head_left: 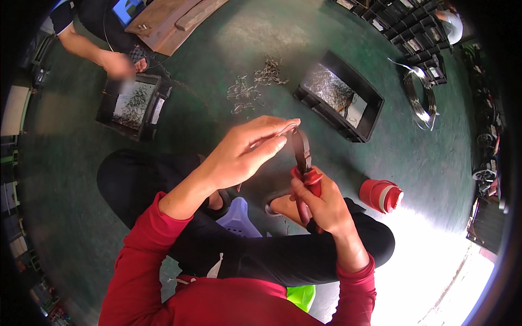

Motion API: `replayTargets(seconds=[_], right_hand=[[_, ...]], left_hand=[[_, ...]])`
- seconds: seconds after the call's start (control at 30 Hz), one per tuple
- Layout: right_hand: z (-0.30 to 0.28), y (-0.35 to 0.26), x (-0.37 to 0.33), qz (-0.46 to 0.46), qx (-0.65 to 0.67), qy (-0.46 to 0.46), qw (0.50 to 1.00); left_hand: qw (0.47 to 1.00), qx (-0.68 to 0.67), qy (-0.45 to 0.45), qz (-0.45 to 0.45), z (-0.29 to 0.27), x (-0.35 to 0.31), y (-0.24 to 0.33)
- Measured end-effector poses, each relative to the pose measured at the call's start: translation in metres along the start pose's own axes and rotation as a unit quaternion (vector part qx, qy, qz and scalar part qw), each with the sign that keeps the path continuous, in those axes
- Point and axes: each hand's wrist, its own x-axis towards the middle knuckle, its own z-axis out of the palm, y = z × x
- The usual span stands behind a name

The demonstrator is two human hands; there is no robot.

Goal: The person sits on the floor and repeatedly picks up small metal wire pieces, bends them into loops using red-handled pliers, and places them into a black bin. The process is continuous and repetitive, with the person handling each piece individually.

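My left hand (239, 152) pinches a thin bent metal wire piece (288, 128) between thumb and fingers. Its curved end meets the jaw tips of the pliers (302, 151), though whether they clamp it cannot be made out. Wrapped round the red handles of those pliers is my right hand (326, 205), with the jaws pointing up and away from me. Beyond my hands, a tangled pile of hook-shaped wire pieces (270, 71) lies on the green floor, with more scattered wire pieces (243, 93) beside it.
A black bin (374, 108) holding small metal pieces stands at far right, another black bin (103, 111) at far left. A co-worker's blurred hand (118, 66) reaches to the left one. Nearby are a wire coil (409, 89), red jug (375, 194), wooden board (163, 30) and purple stool (238, 216).
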Motion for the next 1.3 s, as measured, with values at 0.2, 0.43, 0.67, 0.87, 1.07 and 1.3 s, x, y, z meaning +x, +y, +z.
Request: replayTargets(seconds=[0.2, 0.43, 0.67, 0.87, 1.07, 1.3], right_hand=[[-0.005, 0.003, 0.004, 0.001, 0.086, -0.056, 0.995], [-0.012, 0.004, 0.004, 0.017, 0.154, -0.127, 0.98], [-0.014, 0.006, 0.004, 0.023, 0.206, -0.161, 0.965], [-0.015, 0.004, 0.003, 0.028, 0.279, -0.197, 0.939], [-0.017, -0.005, 0.0, 0.009, 0.081, -0.095, 0.992], [-0.012, -0.001, -0.001, -0.047, -0.171, 0.063, 0.982]], left_hand=[[0.997, 0.02, 0.001, 0.077, 0.002, 0.006, -0.011], [0.994, 0.021, -0.023, 0.107, -0.002, 0.009, -0.016], [0.991, 0.044, -0.019, 0.125, -0.001, 0.008, -0.016], [0.991, 0.04, -0.027, 0.126, -0.003, 0.008, -0.017], [0.993, 0.017, -0.022, 0.113, -0.003, 0.01, -0.016], [0.995, 0.079, 0.047, 0.031, -0.005, 0.011, -0.016]])
